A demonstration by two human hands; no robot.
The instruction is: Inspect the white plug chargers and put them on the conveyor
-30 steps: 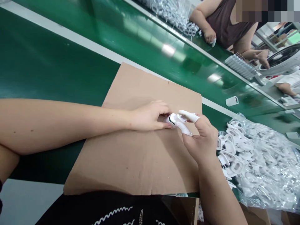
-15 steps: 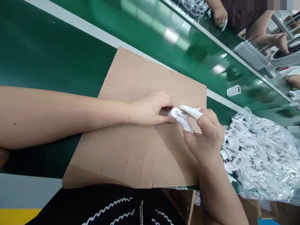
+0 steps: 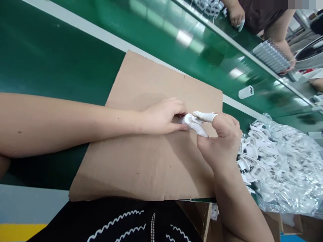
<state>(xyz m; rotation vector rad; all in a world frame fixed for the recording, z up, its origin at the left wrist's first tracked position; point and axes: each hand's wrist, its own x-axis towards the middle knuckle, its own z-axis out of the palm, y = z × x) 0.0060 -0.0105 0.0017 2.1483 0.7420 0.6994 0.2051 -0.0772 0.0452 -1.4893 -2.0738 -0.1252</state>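
My left hand [image 3: 169, 116] pinches a small white plastic housing [image 3: 187, 119] between thumb and fingers, low over the cardboard sheet [image 3: 131, 158]. From the right, my right hand [image 3: 219, 134] reaches to the same piece. White finger covers [image 3: 206, 117] wrap its thumb and index finger, and both tips close on the housing's open end. A tiny metallic bit shows by the index fingertip, too small to name. The fingers hide much of the piece.
On my right lies a clear plastic bag [image 3: 300, 168] with many white plastic parts [image 3: 257, 144] spilling out. Past the cardboard, a white housing [image 3: 246, 92] rests on the green belt [image 3: 161, 30]. Across it, a co-worker's hand [image 3: 236, 15] is near a row of white pieces [image 3: 272, 55].
The lone white housing on the belt has shifted slightly left. My right index finger has tilted a little at the piece; my left hand stays in place. A co-worker's hand across the belt moved down.
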